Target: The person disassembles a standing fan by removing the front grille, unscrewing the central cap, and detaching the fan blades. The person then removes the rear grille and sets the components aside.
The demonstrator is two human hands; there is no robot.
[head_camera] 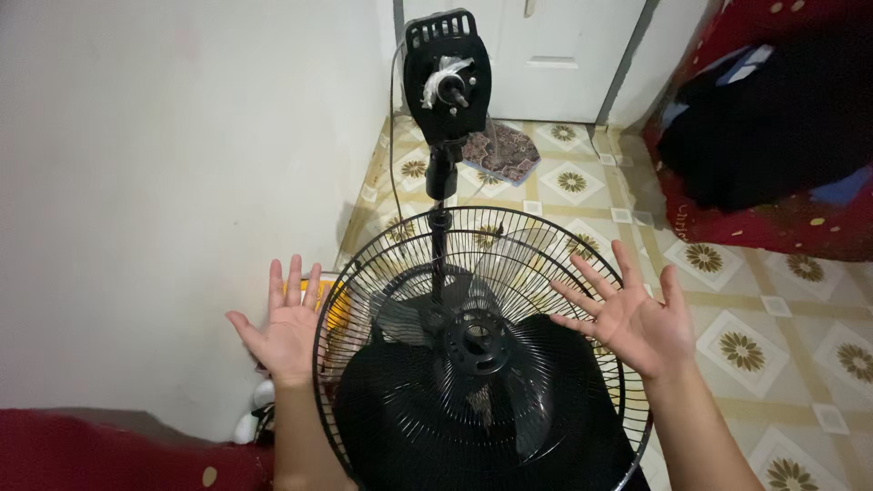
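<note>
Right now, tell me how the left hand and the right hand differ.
The left hand shows partly through the wire fan grille, at its left rim; the right hand lies over the grille's right rim, in front of the wires. The left hand's fingers point straight up and sit closer together, while the right hand's tilt left and spread wider. Both are open, palms showing, holding nothing.

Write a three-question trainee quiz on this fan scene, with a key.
1. True or false: the left hand and right hand are open, palms up, gripping nothing.
2. What lies between the hands? A) wire fan guard B) bucket C) broom
3. What sits on the stand by the wall?

Key: 1 true. 2 A. 3 The bare fan motor, with no guard or blade on its shaft.
</note>
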